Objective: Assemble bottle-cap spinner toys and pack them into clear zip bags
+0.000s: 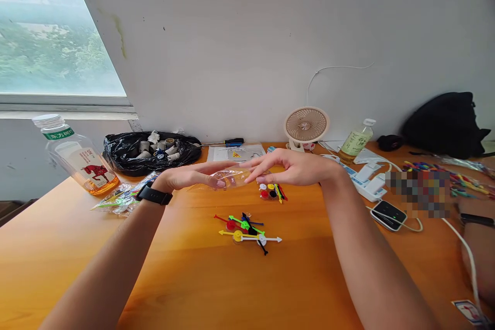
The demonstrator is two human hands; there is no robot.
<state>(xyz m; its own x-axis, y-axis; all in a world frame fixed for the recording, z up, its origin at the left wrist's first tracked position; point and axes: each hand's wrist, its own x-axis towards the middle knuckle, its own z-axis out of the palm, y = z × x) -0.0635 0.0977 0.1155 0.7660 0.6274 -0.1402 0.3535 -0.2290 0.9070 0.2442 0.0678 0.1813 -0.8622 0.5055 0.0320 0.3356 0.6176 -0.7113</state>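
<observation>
A crinkled clear plastic bag (234,178) hangs above the table between my two hands. My left hand (193,176), wearing a black watch, grips its left side with the thumb below and the fingers stretched over the top. At the other side my right hand (288,167) pinches the bag with bent fingers. Below them on the table lies a loose cluster of plastic arrow spinners (247,232) in red, green, yellow, white, blue and black. Partly behind my right hand sits a smaller pile of coloured discs and arrow pieces (273,193).
At left stand a large drink bottle (87,162) and a black bag of grey fittings (152,152). Along the wall are a screwdriver (232,142), a fan (307,126) and a smaller bottle (356,142). A power strip (371,183) and a co-worker's arm (479,247) are at right.
</observation>
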